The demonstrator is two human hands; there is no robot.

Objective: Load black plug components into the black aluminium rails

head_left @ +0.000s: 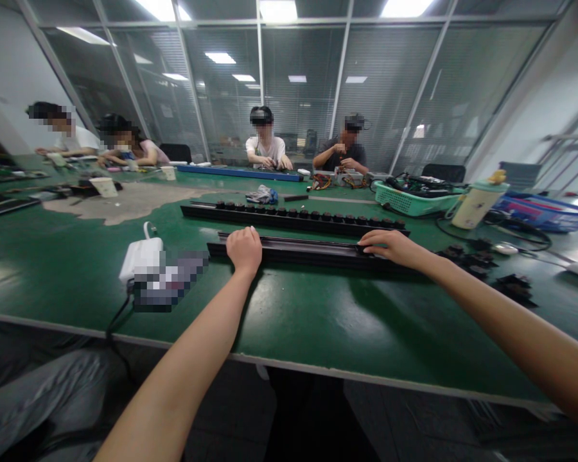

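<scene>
In front of me a long black channel-shaped rail (308, 251) lies crosswise on the green table. My left hand (245, 251) is closed around the rail near its left end. Toward the other end, the fingers of my right hand (388, 246) pinch a small black piece (362, 249) at the rail's channel; my fingers partly hide it. Just behind lies a second black rail (270, 219), with a row of several black round-topped pieces along it. To the right of my right hand, loose dark parts (472, 263) are scattered on the table.
At left are a white power adapter (142, 256) with a cable and a blurred-out flat object (171, 282). A green basket of cables (404, 197), a pale bottle (479, 204) and a blue basket (549, 212) stand at right. Several people sit around the far side.
</scene>
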